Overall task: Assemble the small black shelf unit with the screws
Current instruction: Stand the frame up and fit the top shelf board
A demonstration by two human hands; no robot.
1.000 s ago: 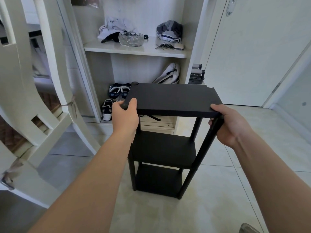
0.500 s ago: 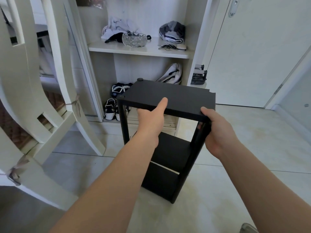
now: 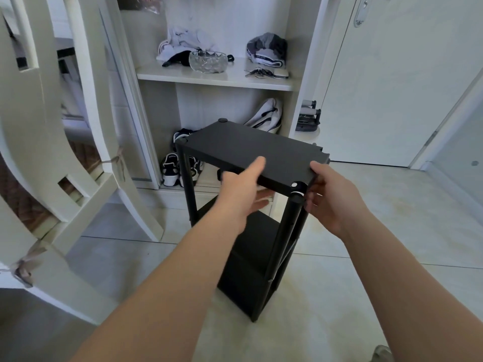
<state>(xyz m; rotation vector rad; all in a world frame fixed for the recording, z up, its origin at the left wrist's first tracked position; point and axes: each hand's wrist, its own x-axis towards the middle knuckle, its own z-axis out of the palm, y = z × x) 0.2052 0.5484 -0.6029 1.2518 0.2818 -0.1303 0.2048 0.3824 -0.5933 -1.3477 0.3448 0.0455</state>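
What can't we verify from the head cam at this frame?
Head view only:
- Left hand fingertips: under the top panel, so its grip is unclear.
- Right hand fingertips: behind the near post and the panel corner.
- Near corner fitting: too small to tell if it is a seated screw.
- Far right corner: notch visible, fastener not.
- Lower shelves: black on black and partly behind the forearm, joints unreadable.
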